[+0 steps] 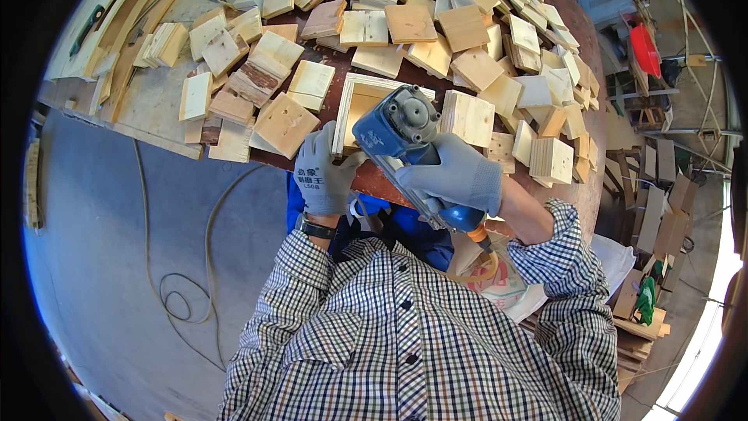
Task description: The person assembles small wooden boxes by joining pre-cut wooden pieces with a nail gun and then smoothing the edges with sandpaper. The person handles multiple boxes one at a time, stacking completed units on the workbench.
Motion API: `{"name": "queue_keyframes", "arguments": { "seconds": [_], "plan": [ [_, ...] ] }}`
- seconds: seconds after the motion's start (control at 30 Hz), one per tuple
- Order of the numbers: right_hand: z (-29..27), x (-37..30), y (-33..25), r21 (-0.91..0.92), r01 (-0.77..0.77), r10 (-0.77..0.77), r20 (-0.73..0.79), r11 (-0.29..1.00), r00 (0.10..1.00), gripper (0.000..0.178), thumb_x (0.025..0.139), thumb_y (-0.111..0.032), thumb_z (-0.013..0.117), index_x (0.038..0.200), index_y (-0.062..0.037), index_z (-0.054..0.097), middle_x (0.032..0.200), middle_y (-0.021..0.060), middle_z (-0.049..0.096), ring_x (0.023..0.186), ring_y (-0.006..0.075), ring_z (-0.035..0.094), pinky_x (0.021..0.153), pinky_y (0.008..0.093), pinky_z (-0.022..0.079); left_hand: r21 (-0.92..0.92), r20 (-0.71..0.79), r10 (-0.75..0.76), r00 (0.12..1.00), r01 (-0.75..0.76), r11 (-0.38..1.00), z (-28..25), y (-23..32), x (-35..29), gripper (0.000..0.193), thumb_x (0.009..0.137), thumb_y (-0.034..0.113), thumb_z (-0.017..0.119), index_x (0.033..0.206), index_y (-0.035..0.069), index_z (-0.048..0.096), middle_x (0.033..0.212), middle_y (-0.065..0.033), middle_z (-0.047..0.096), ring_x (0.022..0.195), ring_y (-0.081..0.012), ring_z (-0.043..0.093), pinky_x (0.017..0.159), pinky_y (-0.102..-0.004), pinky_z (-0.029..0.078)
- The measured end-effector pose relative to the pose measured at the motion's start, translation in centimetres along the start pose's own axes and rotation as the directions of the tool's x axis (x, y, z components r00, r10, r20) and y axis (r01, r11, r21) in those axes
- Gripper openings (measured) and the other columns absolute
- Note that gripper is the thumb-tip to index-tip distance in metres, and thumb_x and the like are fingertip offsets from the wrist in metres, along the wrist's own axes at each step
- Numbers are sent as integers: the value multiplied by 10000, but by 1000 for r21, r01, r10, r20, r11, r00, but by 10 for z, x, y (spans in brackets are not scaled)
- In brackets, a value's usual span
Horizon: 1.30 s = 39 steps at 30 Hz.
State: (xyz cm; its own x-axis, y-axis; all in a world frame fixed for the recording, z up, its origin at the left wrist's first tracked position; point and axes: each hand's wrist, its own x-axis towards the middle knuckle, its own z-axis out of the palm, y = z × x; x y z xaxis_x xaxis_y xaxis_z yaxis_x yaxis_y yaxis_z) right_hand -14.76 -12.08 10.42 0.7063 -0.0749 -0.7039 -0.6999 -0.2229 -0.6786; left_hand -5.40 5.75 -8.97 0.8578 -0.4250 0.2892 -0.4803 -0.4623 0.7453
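My right hand (460, 177), in a grey glove, is wrapped round a blue pneumatic nail gun (387, 126) with an orange fitting (477, 232) at its lower end. The gun's head lies over the right part of a small open wooden box (342, 118) at the table's near edge. That part of the box is hidden, and I cannot tell whether the gun's nose touches it. My left hand (323, 174), gloved as well, grips the near left corner of the box.
Loose wooden pieces (411, 23) cover much of the dark red table (315, 54). A stack of small boards (467, 117) stands right of the box. A yellowish air hose (489, 271) hangs from the gun; another hose (209, 249) coils on the floor at left.
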Motion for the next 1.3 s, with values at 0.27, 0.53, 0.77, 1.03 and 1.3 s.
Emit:
{"name": "queue_keyframes", "arguments": {
  "seconds": [0.27, 0.53, 0.77, 1.03, 1.3],
  "plan": [
    [-6, 4, 5, -52, 51, -52, -32, 997, 998, 436, 885, -340, 730, 1131, 19, 706, 848, 73, 732, 706, 127, 696, 691, 292, 588, 12, -66, 82, 994, -82, 997, 6, -9, -2, 794, 688, 391, 953, 1339, 55, 647, 1114, -103, 687, 1017, -307, 692, 855, -415, 576],
    [-10, 11, 4, -74, -6, 5, -2, 997, 1000, 403, 886, -340, 724, 1098, 3, 733, 847, 96, 751, 718, 172, 717, 742, 322, 606, 7, -24, 47, 999, -47, 999, 1, -3, 1, 756, 696, 330, 954, 1331, 52, 652, 1106, -112, 691, 1014, -320, 692, 865, -417, 576],
    [-11, 12, 1, -114, -8, 5, -22, 993, 1000, 391, 880, -337, 723, 1121, -29, 739, 829, 103, 737, 655, 179, 703, 658, 332, 600, -68, -8, 0, 1000, -1, 998, -2, -1, 0, 670, 700, 217, 946, 1295, 55, 684, 1113, -120, 715, 1022, -330, 707, 889, -418, 578],
    [-3, 16, 3, -172, -17, 6, -61, 985, 998, 350, 919, -345, 703, 1091, -42, 738, 767, 87, 722, 617, 162, 693, 584, 329, 573, -64, 4, 12, 1000, -11, 998, -1, -7, -2, 697, 697, 250, 946, 1305, 52, 670, 1121, -114, 697, 1019, -323, 692, 883, -423, 575],
    [6, 3, 12, 91, 106, -101, -60, 990, 993, 418, 914, -342, 748, 1200, -42, 692, 792, 69, 720, 617, 148, 675, 587, 322, 569, -11, 0, -17, 1000, 17, 1000, 1, -7, 0, 605, 732, 228, 927, 1255, 55, 680, 1094, -134, 706, 1011, -357, 700, 872, -445, 577]
  ]
}}
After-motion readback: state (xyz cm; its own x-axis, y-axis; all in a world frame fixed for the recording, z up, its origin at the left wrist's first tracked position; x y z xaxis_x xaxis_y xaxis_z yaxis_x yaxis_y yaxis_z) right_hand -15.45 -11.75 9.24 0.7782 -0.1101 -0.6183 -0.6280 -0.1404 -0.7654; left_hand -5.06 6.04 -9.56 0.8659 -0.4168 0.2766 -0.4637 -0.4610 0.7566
